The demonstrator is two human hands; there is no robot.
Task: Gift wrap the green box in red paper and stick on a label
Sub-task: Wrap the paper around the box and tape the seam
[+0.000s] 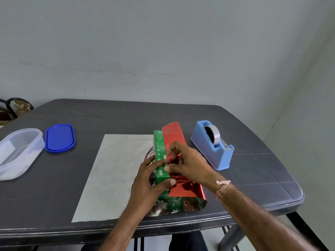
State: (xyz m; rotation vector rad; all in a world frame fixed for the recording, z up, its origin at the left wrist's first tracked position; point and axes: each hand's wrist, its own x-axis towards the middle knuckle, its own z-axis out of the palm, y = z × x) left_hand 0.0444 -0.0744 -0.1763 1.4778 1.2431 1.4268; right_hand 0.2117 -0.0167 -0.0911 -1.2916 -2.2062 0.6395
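Left hand (150, 180) nearest us: grip clamped round the long green cardboard box (159, 147), thumb on top, so it can't slide. Right hand (188, 163): grip pinching the edge of the shiny red foil paper (174, 136) onto the box top, holding the flap for taping, we reckon. Rest of that paper, white side up, spreads left of the box on the dark desk (90, 115). Blue tape dispenser (212, 151) sits just right of the box, handy.

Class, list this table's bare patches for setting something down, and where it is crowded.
Free: far strip of the table behind blue lid and pale sheet; the patch between clear tub and sheet; the right corner past the tape dispenser. Crowded: left hand, right hand, green box, red paper beside the dispenser.
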